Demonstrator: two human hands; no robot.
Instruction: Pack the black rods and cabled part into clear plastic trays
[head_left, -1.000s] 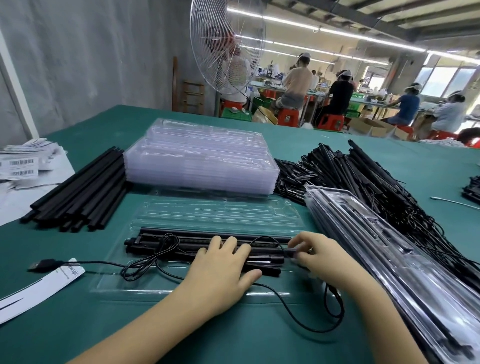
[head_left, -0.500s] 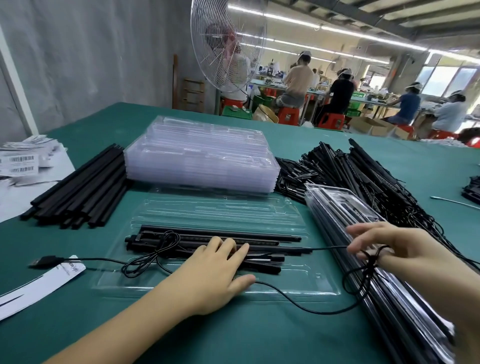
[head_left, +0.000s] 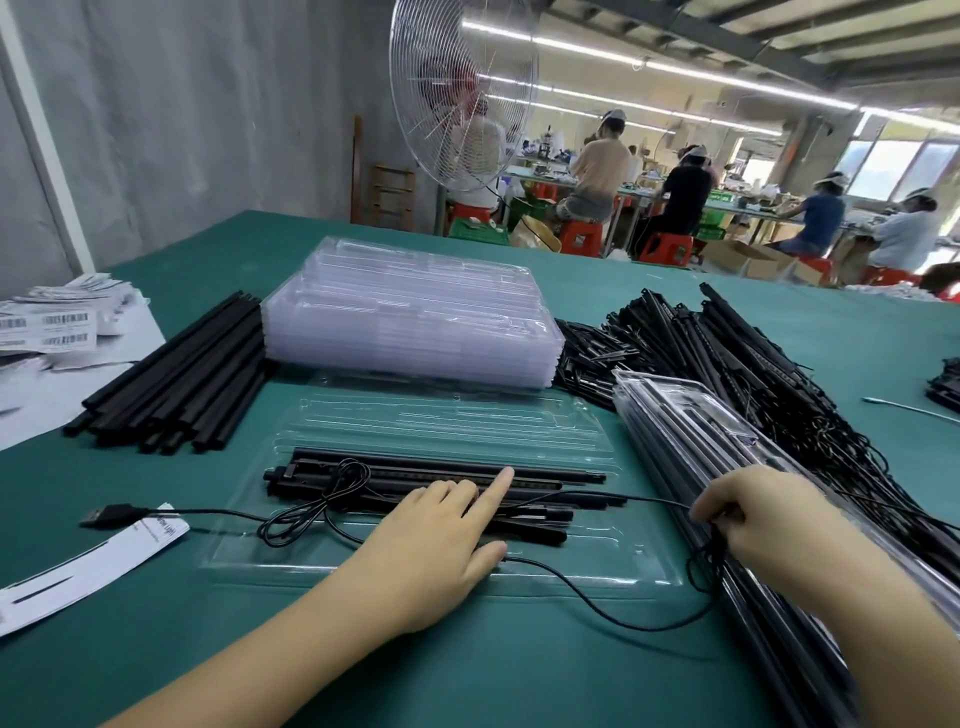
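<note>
An open clear plastic tray (head_left: 311, 564) lies on the green table in front of me. Several black rods (head_left: 415, 470) and a cabled part lie in its near half. My left hand (head_left: 441, 540) rests flat on the rods, index finger stretched out. The thin black cable (head_left: 613, 605) runs from the tray in a loop to my right hand (head_left: 753, 519), which pinches a bunch of it beside the tray's right end. The cable's USB plug (head_left: 104, 515) lies on the table to the left.
A stack of empty clear trays (head_left: 415, 317) sits behind the open one. Loose black rods (head_left: 176, 379) lie at left, a heap of cabled parts (head_left: 727, 364) at right. Filled trays (head_left: 727, 467) lean along the right side. Paper labels (head_left: 78, 571) lie at near left.
My right hand left the rods' right end and moved right, pulling the cable out into a loop, then gathered it. My left hand stayed on the rods; its index finger straightened.
</note>
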